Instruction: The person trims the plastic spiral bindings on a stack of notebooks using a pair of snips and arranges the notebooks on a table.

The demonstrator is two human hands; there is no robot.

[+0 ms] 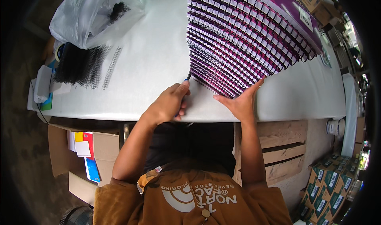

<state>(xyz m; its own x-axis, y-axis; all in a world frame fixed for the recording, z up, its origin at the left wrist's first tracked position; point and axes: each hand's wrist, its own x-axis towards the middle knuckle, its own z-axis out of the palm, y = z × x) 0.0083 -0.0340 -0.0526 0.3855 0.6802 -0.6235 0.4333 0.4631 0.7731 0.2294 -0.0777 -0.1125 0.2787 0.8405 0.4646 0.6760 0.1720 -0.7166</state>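
Grey table (158, 58), far edge cut off. Fanned stack of purple spiral notebooks (246, 34) on it, top out of frame. Right hand (240, 102) flat, open, against stack's near edge. Left hand (168, 104) closed round small blue tool (187, 78), mostly hidden, tip at wire binding.

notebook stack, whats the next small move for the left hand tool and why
Probably nudge the blue-handled tool in the left hand onto the nearest black spiral end, since its tip sits at the corner of the notebook stack while the right hand steadies the front edge.
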